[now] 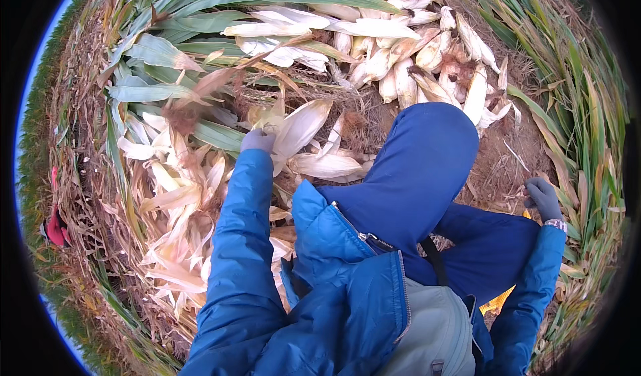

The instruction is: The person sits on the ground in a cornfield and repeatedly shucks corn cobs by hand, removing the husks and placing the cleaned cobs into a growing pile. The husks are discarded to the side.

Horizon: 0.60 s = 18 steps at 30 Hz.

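Note:
My left hand, in a pale glove, is closed on a dry corn husk that fans out to its right; some of the husk near the fingers is blurred. Loose pale husks lie heaped below and to the left of this hand. My right hand, in a grey glove, is at the right beyond my knee, with its fingers bent; whether it grips anything cannot be told. A pile of corn ears in pale husks lies on the ground beyond my raised knee. A husk-covered ear rests near my left sleeve.
Cut green corn stalks and leaves lie across the top left, and more stalks run down the right side. Yellow corn shows partly beside my right sleeve. A red and black item lies among dry stalks at the far left.

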Tool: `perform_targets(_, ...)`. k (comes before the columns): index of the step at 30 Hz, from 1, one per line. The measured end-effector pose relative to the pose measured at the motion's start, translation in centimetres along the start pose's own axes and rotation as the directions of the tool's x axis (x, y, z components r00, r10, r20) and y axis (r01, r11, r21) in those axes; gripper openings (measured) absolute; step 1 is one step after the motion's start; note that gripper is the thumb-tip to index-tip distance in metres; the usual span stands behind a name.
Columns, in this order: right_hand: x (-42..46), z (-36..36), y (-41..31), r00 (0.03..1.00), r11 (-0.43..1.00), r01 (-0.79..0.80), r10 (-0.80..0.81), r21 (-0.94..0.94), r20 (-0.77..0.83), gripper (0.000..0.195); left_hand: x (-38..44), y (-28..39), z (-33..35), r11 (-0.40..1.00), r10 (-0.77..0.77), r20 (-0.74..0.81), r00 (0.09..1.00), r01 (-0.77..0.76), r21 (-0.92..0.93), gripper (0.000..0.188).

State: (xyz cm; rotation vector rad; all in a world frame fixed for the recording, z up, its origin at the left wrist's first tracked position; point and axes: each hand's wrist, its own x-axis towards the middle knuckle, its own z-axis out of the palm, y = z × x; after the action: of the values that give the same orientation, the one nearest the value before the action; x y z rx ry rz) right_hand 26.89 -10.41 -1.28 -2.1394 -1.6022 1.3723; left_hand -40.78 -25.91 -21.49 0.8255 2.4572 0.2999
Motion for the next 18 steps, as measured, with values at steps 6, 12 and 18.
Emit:
perform_targets(6, 0.1, 0.0, -0.6, 1.0, 0.999, 0.017, -0.017, -0.034, 0.012, 0.021, -3.7, 0.8, -6.9, 0.763, 0.083, 0.156, 0.984, 0.038, -0.645, 0.02)
perform_targets(12, 0.1, 0.4, -1.7, 0.999, 0.999, 0.034, -0.034, -0.028, 0.017, 0.019, -6.2, -1.0, -9.3, 0.161, 0.144, 0.086, 0.986, 0.063, -0.985, 0.028)
perform_targets(18, 0.2, -0.5, 0.3, 0.999, 0.999, 0.038, -0.038, -0.025, 0.016, 0.019, -8.0, -3.1, -10.1, -0.154, 0.236, 0.09, 0.968, 0.129, -0.98, 0.029)
